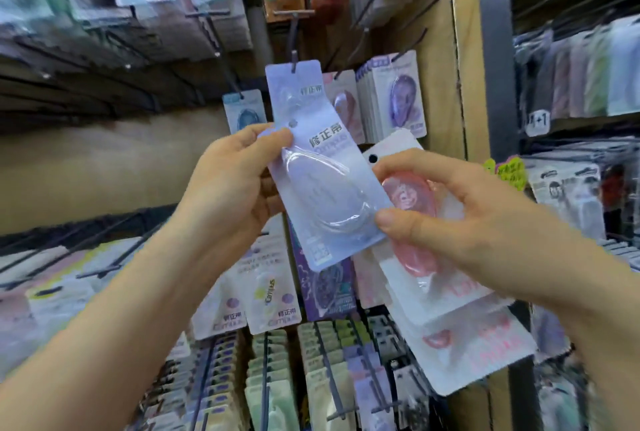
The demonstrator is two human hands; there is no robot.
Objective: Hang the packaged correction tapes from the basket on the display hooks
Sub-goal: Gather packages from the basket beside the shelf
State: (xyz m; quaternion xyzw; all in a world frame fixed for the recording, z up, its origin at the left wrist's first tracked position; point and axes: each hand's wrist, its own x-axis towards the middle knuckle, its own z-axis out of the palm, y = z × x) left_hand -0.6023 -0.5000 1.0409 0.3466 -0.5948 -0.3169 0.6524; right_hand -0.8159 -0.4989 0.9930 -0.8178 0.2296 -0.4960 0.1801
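Observation:
A lavender correction tape pack is held between both hands in front of the display. My left hand pinches its upper left edge. My right hand grips its lower right corner and also holds a stack of pink correction tape packs that fans down to the right. Directly behind the held pack, another lavender pack hangs on a dark display hook. The basket is out of view.
Pegboard hooks around carry more packs: a blue one to the left, pink and purple ones to the right. Rows of packed goods fill the hooks below. A wooden upright borders the display on the right.

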